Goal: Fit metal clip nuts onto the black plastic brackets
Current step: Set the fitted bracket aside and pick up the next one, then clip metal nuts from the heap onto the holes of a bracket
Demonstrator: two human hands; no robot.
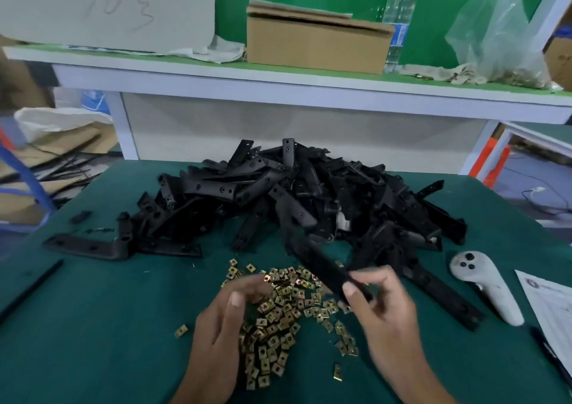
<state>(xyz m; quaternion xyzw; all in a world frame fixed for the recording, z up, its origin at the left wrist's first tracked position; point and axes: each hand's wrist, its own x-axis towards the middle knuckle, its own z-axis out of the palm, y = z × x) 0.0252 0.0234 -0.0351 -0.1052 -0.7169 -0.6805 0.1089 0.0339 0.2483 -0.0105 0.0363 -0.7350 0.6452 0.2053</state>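
A big heap of black plastic brackets covers the middle of the green table. In front of it lies a scatter of brass-coloured clip nuts. My right hand pinches the near end of one black bracket, which slants up and left over the nuts. My left hand hovers over the nut pile, and its fingertips pinch a single clip nut. Motion blur softens both hands.
A white handheld controller and a printed sheet lie at the right. One L-shaped bracket and a black strip sit at the left. Behind, a shelf holds a cardboard box, a water bottle and a plastic bag.
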